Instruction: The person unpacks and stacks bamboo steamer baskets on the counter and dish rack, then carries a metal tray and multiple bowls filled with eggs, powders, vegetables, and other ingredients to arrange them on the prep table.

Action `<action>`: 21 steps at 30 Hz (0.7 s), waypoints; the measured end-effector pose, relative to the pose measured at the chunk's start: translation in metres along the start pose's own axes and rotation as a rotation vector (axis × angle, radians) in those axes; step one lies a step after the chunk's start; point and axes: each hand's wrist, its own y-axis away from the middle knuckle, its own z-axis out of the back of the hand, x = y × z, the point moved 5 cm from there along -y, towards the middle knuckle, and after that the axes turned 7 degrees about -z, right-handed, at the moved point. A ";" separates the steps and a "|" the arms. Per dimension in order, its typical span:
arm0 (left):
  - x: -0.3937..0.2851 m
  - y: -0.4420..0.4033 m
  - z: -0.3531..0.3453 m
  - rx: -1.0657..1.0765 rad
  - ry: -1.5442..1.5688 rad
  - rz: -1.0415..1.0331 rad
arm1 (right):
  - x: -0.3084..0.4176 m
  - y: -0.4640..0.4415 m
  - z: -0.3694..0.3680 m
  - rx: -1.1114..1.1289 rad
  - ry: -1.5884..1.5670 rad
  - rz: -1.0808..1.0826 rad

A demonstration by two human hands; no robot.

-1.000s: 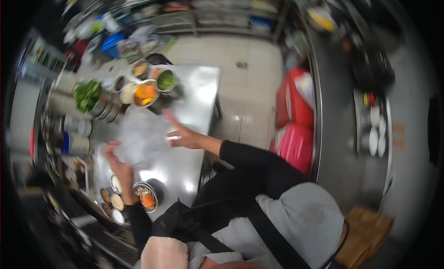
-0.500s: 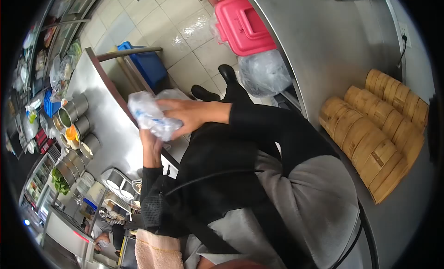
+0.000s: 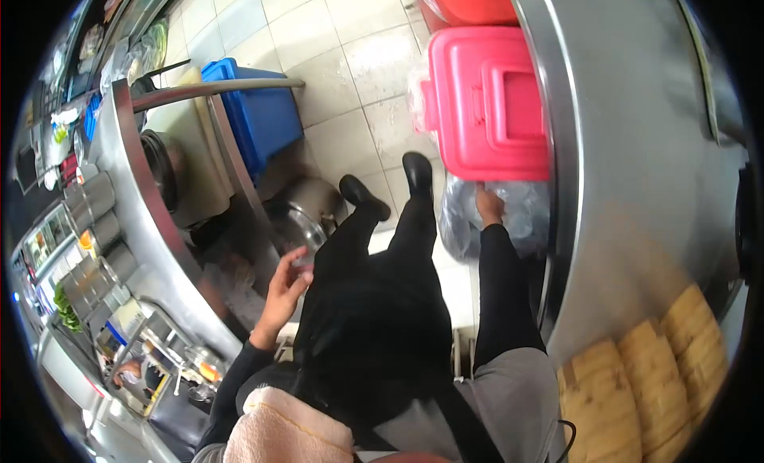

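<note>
My left hand is raised in front of the left thigh, fingers apart and curved, with nothing in it. Over on the right, my right hand is at the front edge of a pink lidded bin. Its fingers look curled, and whatever they may hold is hidden. Clear plastic bagging lies around and behind that hand, just below the lid. The crumpled plastic bag is no longer seen in either hand.
A steel counter with stacked bamboo steamers runs along the right. To the left are a steel table edge, a blue bin and a metal pot on the lower level. A red container stands beyond the pink bin.
My hands have come apart and the crumpled plastic bag has left them. The right hand has moved right to the pink bin. The view has turned and shifted toward the floor.
</note>
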 end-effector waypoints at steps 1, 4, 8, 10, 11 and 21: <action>0.013 -0.002 -0.001 -0.033 -0.048 -0.037 | -0.007 -0.048 -0.016 -0.062 -0.013 0.079; 0.048 0.006 -0.006 -0.045 0.050 0.072 | -0.011 -0.105 -0.021 -0.467 -0.221 0.626; 0.061 0.031 -0.007 -0.060 0.443 0.174 | 0.011 -0.011 0.047 -0.478 -0.112 0.457; 0.054 0.049 0.005 -0.107 0.391 0.120 | 0.026 0.082 0.070 -0.550 -0.413 0.439; 0.035 0.057 0.007 -0.119 0.396 0.070 | 0.033 0.113 0.067 -0.563 -0.479 0.577; -0.035 0.106 0.076 -0.116 0.678 -0.316 | 0.158 0.362 0.076 -0.076 -0.156 1.154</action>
